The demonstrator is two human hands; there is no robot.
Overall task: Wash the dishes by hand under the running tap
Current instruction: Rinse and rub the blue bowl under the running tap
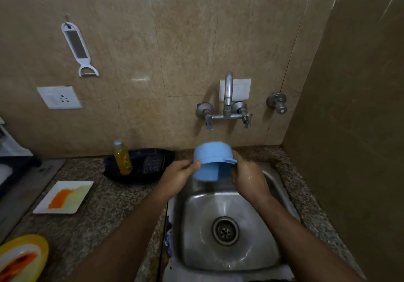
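Blue plastic bowl (tilted, above the sink's back edge): left hand and right hand both grip it, fingers curled.

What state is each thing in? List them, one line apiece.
Blue bowl: held over the sink, tipped on its side.
Left hand: grips the bowl's rim.
Right hand: wet, holds the bowl's far side.
Sink: wet, drain uncovered.
Dish soap bottle: upright, capped.
White square plate: smeared orange.
Peeler: hanging on the wall.
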